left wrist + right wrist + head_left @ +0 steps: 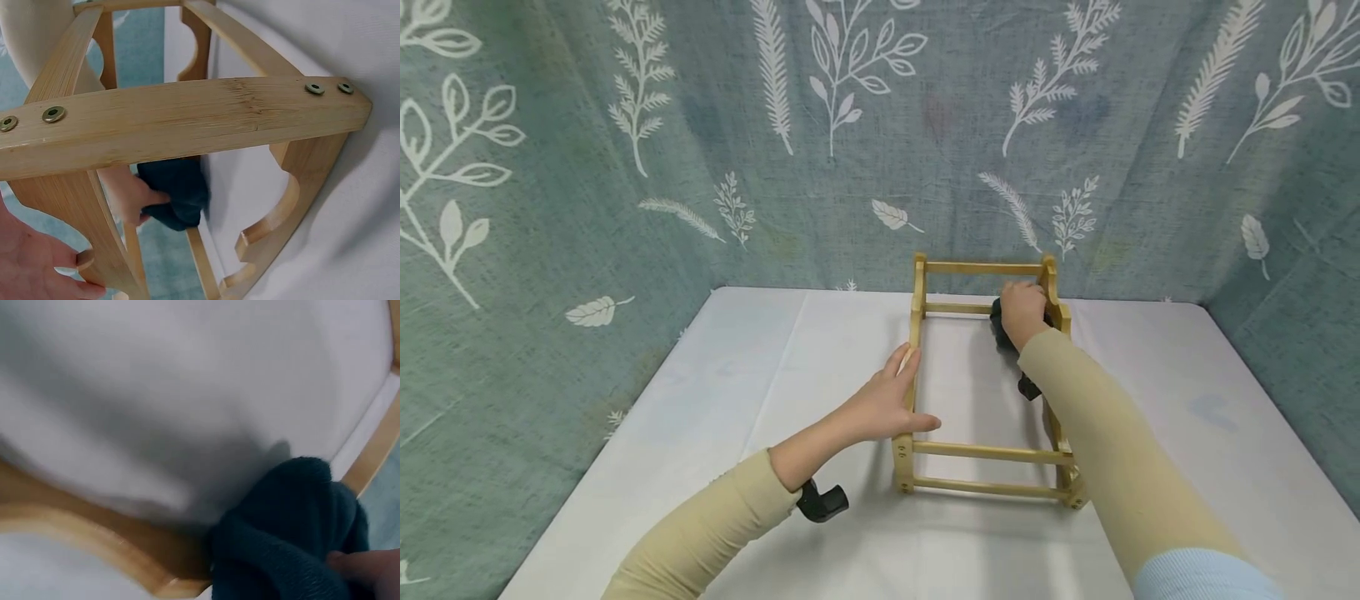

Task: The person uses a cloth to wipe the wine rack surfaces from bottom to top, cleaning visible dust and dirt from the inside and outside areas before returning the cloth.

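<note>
The left hand (883, 406), fingers extended, rests on the wooden rack (992, 452); the right hand (1024, 312) grips a dark cloth (180, 190) at the rack's right side.

Pale wooden rack (992, 452), standing on the white counter (820, 358): two side frames with curved, notched edges, joined by slim crossbars; metal fastener heads show on one rail in the left wrist view. The left-hand grip (887, 404) rests against its left side, fingers extended. Dark teal cloth (275, 544), soft and bunched, at the rack's right side towards the far end, pinched by the right-hand grip (1024, 310).
</note>
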Action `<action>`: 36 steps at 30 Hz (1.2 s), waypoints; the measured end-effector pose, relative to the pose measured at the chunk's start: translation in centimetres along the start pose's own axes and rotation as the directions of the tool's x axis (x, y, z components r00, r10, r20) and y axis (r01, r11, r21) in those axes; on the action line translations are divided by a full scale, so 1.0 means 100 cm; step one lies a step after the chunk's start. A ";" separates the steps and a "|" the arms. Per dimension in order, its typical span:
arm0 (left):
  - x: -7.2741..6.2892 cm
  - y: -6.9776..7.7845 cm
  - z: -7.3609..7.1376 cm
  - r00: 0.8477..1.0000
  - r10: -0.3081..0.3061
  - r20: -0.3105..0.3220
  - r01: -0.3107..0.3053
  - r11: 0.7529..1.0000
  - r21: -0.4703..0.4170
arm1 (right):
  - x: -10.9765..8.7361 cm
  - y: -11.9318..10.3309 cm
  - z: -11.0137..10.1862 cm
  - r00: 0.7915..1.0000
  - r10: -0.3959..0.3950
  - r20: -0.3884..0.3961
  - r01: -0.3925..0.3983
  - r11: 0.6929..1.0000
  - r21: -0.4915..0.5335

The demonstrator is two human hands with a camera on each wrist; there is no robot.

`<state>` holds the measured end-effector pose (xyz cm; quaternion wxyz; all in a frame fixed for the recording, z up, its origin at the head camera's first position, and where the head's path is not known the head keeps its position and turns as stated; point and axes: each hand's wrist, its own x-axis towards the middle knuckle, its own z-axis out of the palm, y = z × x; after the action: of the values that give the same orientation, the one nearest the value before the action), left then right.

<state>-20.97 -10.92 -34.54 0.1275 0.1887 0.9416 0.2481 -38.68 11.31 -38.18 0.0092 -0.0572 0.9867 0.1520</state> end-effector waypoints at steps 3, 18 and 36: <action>0.001 0.001 0.001 1.000 -0.003 0.003 0.003 1.000 -0.005 | -0.001 -0.004 -0.007 0.999 -0.035 -0.005 0.035 0.999 -0.012; -0.001 0.000 0.001 1.000 -0.010 -0.006 0.010 1.000 -0.009 | 0.010 -0.055 -0.004 0.974 -0.164 -0.158 0.204 0.937 0.285; 0.000 0.003 0.002 1.000 -0.014 -0.020 0.013 1.000 -0.008 | -0.003 0.001 -0.043 0.986 -0.148 0.074 0.130 0.971 0.201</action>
<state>-20.79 -10.62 -34.52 0.1203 0.1792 0.9431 0.2529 -38.42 10.16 -34.01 0.0693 -0.1182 0.9890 0.0556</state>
